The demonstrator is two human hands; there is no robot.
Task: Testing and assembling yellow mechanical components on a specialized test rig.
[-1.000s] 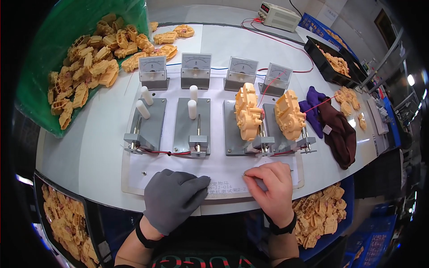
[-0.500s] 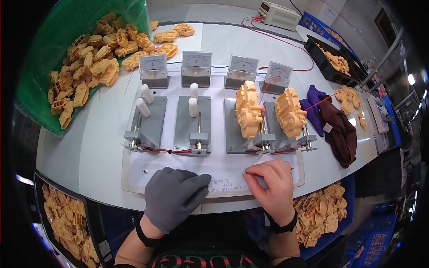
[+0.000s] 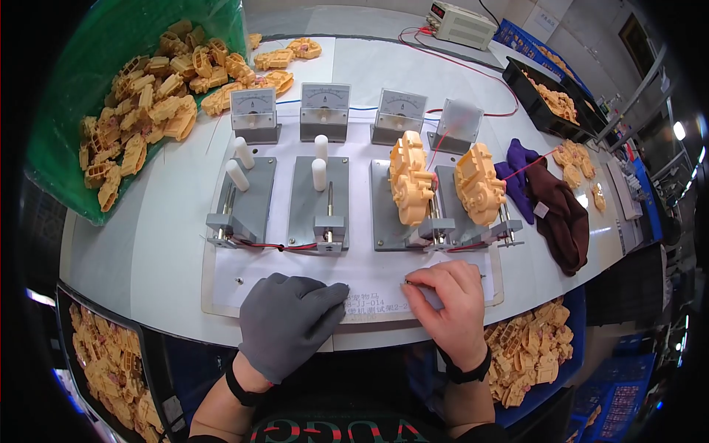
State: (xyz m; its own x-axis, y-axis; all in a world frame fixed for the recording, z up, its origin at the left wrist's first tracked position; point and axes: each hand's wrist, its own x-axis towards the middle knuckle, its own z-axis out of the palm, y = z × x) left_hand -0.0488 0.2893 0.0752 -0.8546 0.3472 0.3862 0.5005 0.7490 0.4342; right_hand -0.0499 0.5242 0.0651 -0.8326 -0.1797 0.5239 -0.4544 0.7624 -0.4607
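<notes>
My left hand point(image 3: 289, 325), in a grey glove, rests at the near edge of the white base sheet point(image 3: 258, 269). Its fingers are curled, with thumb and forefinger together; what they hold, if anything, is hidden. Opposite it, my bare right hand point(image 3: 450, 306) pinches thumb and forefinger at a tiny dark spot too small to name. Beyond my hands stand grey test fixtures. Two yellow plastic gear housings point(image 3: 411, 177) point(image 3: 478, 184) sit upright on the right-hand fixtures. The left fixture point(image 3: 255, 192) and its neighbour point(image 3: 301, 203) show bare white pegs and metal rods.
Several analogue meters point(image 3: 325, 103) line the back of the fixtures. A green-lined bin point(image 3: 52, 159) of yellow housings stands at left. Purple and brown cloths point(image 3: 561, 221) lie at right. A power supply point(image 3: 463, 26) is at the back; more housings fill bins point(image 3: 532, 354) below the table.
Both hands hold nearly the same pose and place. The face of the rightmost meter now looks blurred and whitish. The housings remain on their fixtures.
</notes>
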